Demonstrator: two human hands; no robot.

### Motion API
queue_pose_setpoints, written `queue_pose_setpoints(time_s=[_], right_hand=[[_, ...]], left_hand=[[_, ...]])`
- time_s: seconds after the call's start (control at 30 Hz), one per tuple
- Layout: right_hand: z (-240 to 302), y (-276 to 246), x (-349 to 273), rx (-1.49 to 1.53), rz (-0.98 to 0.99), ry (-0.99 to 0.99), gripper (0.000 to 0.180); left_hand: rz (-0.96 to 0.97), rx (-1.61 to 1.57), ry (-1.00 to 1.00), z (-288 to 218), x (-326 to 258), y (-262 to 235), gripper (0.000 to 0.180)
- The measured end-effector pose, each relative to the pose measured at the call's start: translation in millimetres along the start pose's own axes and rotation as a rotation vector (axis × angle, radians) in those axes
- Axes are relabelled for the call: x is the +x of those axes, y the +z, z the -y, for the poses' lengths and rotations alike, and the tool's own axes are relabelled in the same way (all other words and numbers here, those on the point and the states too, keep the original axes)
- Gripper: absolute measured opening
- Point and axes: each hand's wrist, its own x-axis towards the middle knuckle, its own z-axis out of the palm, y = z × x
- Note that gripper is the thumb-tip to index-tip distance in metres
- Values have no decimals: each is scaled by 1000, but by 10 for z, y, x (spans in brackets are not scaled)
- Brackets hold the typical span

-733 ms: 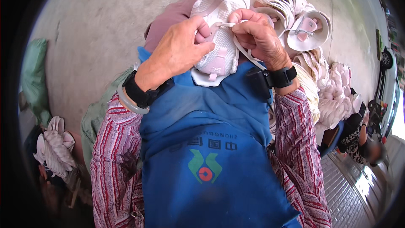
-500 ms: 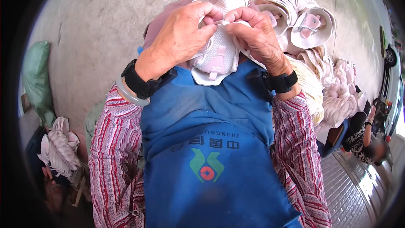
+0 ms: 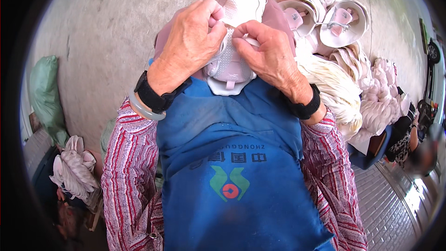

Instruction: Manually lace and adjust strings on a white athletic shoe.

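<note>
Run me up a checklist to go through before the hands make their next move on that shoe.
1. Pink-and-white shoe lies with its pull tab toward the wearer's body: ok.
2. Left hand at the shoe, thumb and forefinger brought close together: ok.
3. Right hand at the shoe, thumb and forefinger curled inward: ok.
4. Secure fingertip grip: cannot tell; the fingers hide what lies between them.
5. Bangle on the left forearm clear of the shoe: ok.
</note>
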Motion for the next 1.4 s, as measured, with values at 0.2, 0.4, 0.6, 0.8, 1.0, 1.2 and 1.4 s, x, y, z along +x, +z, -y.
queue_pose_setpoints(time_s=[0.2, 0.4, 0.6, 0.8, 1.0, 1.2, 1.4], right_hand=[[115, 160, -237, -270, 60, -288, 30], [80, 256, -250, -473, 170, -406, 10], [133, 225, -240, -433, 132, -347, 8], [95, 349, -175, -531, 162, -377, 8], [79, 417, -208, -462, 182, -371, 7], [140, 140, -278, -329, 169, -256, 15], [162, -126, -587, -31, 378, -205, 16]], left_hand=[[165, -186, -193, 135, -64, -64, 20], [324, -428, -508, 58, -41, -193, 20], [298, -429, -498, 38, -6, -124, 19], [350, -542, -539, 129, 16, -154, 23], [282, -634, -606, 132, 46, -104, 20], [356, -239, -351, 61, 3, -79, 30], [307, 21, -327, -40, -31, -42, 31]])
